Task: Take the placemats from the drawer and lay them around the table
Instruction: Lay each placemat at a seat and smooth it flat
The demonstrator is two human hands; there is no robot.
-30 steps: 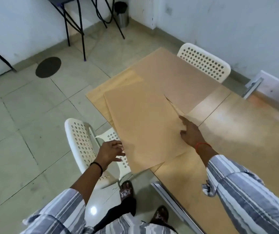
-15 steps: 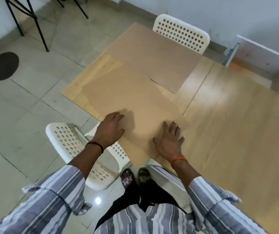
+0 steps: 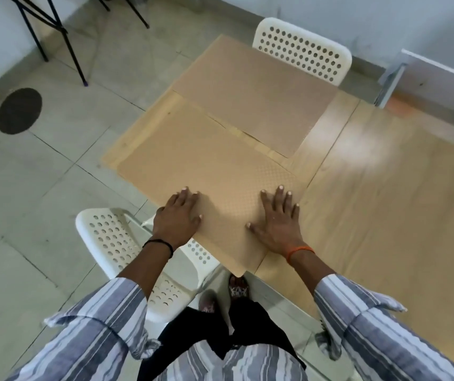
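Observation:
Two tan textured placemats lie on the light wooden table (image 3: 385, 215). The near placemat (image 3: 192, 160) rests at the table's near left end, and its near corner overhangs the edge. My left hand (image 3: 177, 218) lies flat on its left near edge. My right hand (image 3: 278, 218) presses flat on its right side, fingers spread. Neither hand grips anything. The far placemat (image 3: 253, 94) lies flat in front of the far chair, close beside the near one.
A white perforated chair (image 3: 115, 243) stands just left of me at the table's near side. Another white chair (image 3: 302, 48) stands at the far side. A white open drawer unit (image 3: 434, 81) sits at the right by the wall. Black metal legs (image 3: 55, 37) stand on the tiled floor.
The near placemat has been set down flat on the table. Both hands moved from holding its edges to lying flat on top, then spread further apart.

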